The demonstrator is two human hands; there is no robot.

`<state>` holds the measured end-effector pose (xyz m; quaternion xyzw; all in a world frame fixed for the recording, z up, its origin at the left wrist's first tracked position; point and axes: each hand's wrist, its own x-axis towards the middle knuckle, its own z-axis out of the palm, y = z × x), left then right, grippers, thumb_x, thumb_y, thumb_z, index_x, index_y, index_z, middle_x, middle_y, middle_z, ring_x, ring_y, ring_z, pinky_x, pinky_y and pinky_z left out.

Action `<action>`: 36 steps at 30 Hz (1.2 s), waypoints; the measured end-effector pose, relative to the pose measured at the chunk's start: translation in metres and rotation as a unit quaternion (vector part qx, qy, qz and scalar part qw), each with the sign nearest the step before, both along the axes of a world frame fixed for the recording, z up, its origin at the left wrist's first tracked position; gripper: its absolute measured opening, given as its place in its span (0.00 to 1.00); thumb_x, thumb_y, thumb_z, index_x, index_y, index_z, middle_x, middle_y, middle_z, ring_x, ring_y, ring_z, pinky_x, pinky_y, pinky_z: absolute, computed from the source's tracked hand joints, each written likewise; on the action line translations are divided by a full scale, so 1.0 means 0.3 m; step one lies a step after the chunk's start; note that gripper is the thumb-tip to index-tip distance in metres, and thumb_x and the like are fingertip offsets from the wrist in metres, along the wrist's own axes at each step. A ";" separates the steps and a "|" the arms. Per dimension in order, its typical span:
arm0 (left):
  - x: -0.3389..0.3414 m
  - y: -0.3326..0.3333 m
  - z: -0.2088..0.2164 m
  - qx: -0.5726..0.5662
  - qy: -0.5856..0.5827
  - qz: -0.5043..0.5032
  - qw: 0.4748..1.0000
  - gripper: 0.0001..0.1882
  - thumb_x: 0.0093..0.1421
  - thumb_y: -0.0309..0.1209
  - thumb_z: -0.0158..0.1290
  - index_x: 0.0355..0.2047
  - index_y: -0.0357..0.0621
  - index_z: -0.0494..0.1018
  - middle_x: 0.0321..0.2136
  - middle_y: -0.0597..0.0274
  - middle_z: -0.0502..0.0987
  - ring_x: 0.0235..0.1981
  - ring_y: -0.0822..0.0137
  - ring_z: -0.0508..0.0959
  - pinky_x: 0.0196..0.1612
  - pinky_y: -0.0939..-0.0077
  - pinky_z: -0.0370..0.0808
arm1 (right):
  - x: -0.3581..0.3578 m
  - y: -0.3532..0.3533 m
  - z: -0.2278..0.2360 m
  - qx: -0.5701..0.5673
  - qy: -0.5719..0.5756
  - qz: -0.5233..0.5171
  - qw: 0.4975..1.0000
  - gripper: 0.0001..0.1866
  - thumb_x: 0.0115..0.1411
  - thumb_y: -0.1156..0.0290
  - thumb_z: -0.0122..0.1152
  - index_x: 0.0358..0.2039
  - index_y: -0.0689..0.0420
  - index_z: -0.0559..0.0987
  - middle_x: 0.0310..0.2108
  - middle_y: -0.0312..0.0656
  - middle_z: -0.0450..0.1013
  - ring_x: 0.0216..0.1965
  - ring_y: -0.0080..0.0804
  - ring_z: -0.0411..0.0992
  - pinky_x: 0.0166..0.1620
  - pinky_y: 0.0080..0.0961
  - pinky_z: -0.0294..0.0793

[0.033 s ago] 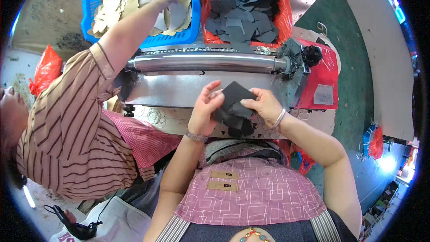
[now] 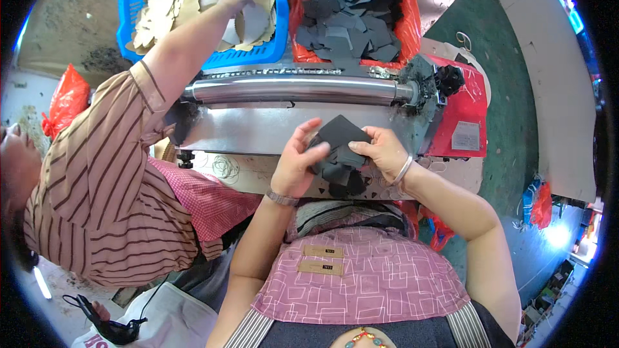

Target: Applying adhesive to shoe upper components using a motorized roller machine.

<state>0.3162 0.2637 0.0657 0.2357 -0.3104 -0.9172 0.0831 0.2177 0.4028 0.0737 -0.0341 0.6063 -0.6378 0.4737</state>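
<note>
From over here I'm pinching the dark pieces (image 2: 340,131) with the right hand (image 2: 385,153), thumb on top; the left hand (image 2: 295,164) is hanging open by their left edge, can't tell if it's touching. The top one's corner is pointing toward the roller (image 2: 296,91).

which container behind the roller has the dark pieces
The red plastic one on the right; the blue basket on the left holds pale pieces.
</note>
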 end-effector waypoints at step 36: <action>0.021 -0.049 -0.068 -0.251 -0.131 -0.084 0.955 0.08 0.51 0.27 0.51 0.31 0.35 0.72 0.22 0.66 0.73 0.21 0.80 0.69 0.25 0.89 0.67 | -0.042 0.023 -0.018 0.077 0.223 0.086 0.968 0.07 0.50 0.72 0.52 0.25 0.62 0.75 0.17 0.29 0.68 0.19 0.13 0.61 0.22 0.12 0.61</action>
